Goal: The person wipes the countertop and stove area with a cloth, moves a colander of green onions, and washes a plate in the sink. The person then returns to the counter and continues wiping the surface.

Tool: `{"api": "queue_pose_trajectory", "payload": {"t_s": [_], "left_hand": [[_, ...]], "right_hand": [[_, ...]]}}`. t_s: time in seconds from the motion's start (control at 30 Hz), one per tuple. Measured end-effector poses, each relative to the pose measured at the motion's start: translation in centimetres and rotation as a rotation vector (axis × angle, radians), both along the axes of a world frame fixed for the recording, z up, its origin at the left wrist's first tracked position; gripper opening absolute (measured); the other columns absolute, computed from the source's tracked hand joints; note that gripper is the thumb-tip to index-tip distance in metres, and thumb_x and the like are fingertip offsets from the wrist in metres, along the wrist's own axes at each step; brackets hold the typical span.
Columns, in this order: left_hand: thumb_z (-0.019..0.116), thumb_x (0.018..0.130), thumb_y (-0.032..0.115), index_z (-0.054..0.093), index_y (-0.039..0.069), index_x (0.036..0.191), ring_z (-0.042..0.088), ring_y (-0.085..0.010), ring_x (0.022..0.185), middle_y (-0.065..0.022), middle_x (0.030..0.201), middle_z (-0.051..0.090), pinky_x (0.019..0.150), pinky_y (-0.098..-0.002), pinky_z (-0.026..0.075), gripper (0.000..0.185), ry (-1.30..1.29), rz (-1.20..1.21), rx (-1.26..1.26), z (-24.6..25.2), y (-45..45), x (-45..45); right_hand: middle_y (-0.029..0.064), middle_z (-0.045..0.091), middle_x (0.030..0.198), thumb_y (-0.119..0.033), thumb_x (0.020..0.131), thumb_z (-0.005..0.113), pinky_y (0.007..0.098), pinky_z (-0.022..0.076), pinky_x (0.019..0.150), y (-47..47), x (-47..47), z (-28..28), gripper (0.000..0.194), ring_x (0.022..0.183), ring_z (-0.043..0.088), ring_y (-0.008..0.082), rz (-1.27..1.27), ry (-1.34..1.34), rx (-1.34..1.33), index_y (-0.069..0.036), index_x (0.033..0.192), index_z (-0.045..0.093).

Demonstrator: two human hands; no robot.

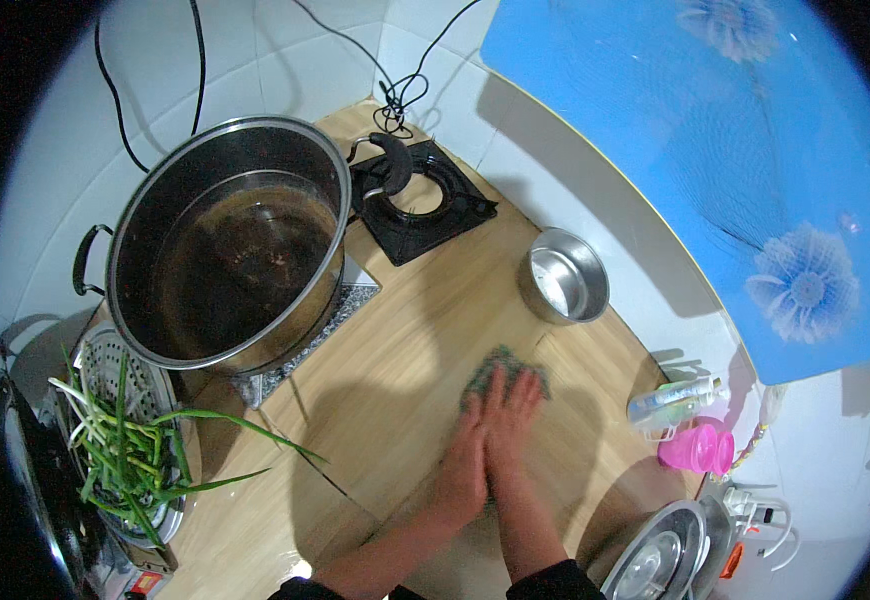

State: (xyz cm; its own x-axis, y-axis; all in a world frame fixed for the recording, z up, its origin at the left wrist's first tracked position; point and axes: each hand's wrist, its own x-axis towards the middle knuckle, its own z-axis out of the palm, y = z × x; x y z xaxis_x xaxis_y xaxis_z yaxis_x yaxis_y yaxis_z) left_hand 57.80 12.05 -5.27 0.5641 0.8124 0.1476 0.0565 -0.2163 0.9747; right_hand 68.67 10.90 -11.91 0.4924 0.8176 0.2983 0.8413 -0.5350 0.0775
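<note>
Side by side, my left hand (pixel 474 442) and my right hand (pixel 511 420) press flat on a dark greenish cloth (pixel 496 369) lying on the wood-patterned countertop (pixel 420 330). The fingers are slightly blurred, and the hands hide much of the cloth. Beyond them, near the wall, stands a small round stainless steel bowl (pixel 566 277). To the upper left is a large steel pot (pixel 232 244) with black handles and dark liquid or residue at its bottom.
A black burner frame (pixel 424 206) lies behind the pot's handle. Green onions (pixel 131 450) fill a steel strainer at left. Pink plastic cups (pixel 694 448), a clear bottle (pixel 675 401) and a glass bowl (pixel 656 559) stand at right. Black cables (pixel 397 105) hang at the back.
</note>
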Motion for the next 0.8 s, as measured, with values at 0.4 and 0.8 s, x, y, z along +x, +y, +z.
{"api": "queue_pose_trajectory", "payload": {"t_s": [0.4,0.8], "left_hand": [[0.051,0.082,0.010,0.035,-0.007,0.125,0.037,-0.0397,0.119,-0.0258,0.131,0.035,0.100,-0.0454,0.030,0.050,0.423,-0.365,0.149,1.1,-7.7,-11.9],[0.062,0.072,0.012,0.049,0.001,0.094,0.052,-0.0336,0.093,-0.0155,0.094,0.053,0.076,-0.0457,0.041,0.028,0.354,-0.207,-0.035,0.0,-7.3,-10.1]], "right_hand": [[0.0259,0.035,0.132,-0.026,0.081,0.054,0.0541,0.0200,0.103,-10.3,-9.4,7.5,0.050,0.124,0.029,0.0441,-0.175,0.325,-0.009,0.002,0.122,0.043],[0.0108,0.057,0.099,-0.010,0.087,0.051,0.0385,0.0447,0.084,-7.8,-9.7,7.9,0.012,0.093,0.055,0.0245,-0.360,1.829,1.081,-0.001,0.094,0.051]]}}
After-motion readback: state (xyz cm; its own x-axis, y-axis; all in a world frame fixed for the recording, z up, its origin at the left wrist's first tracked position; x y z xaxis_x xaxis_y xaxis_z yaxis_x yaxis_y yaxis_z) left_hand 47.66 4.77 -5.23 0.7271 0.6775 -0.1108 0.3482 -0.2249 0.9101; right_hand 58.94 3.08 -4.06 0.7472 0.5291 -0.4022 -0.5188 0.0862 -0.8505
